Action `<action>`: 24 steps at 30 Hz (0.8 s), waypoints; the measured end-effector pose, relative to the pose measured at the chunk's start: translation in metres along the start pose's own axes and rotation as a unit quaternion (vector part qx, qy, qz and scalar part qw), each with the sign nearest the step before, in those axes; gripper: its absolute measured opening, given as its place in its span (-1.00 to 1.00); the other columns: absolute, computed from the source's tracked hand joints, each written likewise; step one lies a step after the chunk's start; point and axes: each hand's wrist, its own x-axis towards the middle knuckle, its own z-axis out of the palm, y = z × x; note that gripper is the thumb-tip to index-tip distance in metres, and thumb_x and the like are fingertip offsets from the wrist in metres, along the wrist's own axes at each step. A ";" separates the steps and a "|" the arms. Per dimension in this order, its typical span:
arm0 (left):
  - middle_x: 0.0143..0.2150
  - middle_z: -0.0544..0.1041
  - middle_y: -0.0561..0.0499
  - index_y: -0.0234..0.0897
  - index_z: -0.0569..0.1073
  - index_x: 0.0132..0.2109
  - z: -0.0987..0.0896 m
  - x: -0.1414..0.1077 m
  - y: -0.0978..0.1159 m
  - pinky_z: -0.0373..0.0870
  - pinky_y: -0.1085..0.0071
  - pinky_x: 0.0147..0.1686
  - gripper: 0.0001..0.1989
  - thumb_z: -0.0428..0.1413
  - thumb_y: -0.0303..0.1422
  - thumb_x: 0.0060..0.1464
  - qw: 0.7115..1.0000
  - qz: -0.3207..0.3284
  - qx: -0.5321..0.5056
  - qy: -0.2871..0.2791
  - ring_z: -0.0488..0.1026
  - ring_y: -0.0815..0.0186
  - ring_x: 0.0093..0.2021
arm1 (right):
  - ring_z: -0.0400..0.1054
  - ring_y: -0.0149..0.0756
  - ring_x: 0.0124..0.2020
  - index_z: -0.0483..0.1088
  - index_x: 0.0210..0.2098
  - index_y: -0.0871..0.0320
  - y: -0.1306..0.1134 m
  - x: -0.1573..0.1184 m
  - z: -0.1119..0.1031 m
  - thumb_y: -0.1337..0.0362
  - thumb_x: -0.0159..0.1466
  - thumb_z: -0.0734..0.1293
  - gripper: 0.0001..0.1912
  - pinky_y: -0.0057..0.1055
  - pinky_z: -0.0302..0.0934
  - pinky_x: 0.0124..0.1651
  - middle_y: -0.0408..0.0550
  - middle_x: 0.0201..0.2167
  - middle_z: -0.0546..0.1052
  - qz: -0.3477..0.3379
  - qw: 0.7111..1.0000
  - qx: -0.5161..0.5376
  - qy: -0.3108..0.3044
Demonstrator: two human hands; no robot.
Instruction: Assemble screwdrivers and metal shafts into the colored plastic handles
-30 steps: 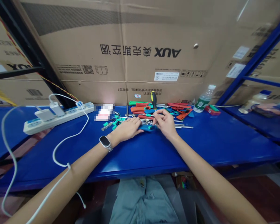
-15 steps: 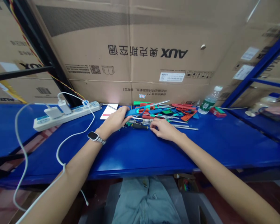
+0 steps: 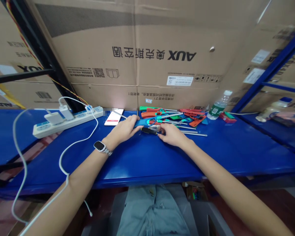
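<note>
The left hand (image 3: 124, 130) is closed around a blue handle (image 3: 140, 123) at the pile (image 3: 176, 117)'s left end. The right hand (image 3: 173, 135), at the pile's near edge, has its fingertips together on the shaft of a screwdriver (image 3: 148, 131), whose black handle points left, in front of the pile. A phone (image 3: 114, 118) lies left of the pile, a bottle (image 3: 214, 109) stands just right of it, and a carton (image 3: 142, 72) rises behind it.

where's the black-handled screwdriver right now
In the head view, the black-handled screwdriver is near the middle, its handle between the left hand and the right hand, just on the near side of the blue-handled tool in the left hand.
</note>
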 end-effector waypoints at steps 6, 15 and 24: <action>-0.16 0.52 -0.17 -0.31 0.28 0.03 0.003 -0.001 0.010 0.42 0.26 -0.32 -0.66 -0.08 -0.11 0.38 0.999 -0.018 -0.018 0.023 0.51 0.18 -0.30 | 0.38 -0.28 -0.41 0.47 -0.30 0.13 -0.019 0.017 0.000 -0.04 0.26 0.39 -0.66 -0.37 0.25 -0.36 -0.08 -0.42 0.51 0.051 0.946 0.312 0.064; -0.51 0.35 0.07 -0.23 0.25 -0.44 0.003 -0.003 0.034 0.21 0.38 -0.43 -0.63 -0.01 -0.16 0.32 0.993 0.061 -0.079 0.057 0.31 0.35 -0.49 | 0.41 -0.39 -0.51 0.39 -0.26 0.12 -0.062 0.044 0.018 0.06 0.29 0.38 -0.75 -0.44 0.38 -0.39 -0.21 -0.50 0.49 0.141 0.777 0.610 0.065; -0.49 0.36 0.12 -0.24 0.33 -0.35 0.018 0.001 0.025 0.18 0.44 -0.45 -0.65 0.01 -0.11 0.33 0.939 -0.118 -0.283 0.155 0.28 0.39 -0.48 | 0.39 -0.44 -0.58 0.41 -0.37 0.22 -0.054 0.020 0.015 0.05 0.18 0.50 -0.65 -0.45 0.40 -0.47 -0.15 -0.53 0.48 0.132 0.775 0.613 -0.083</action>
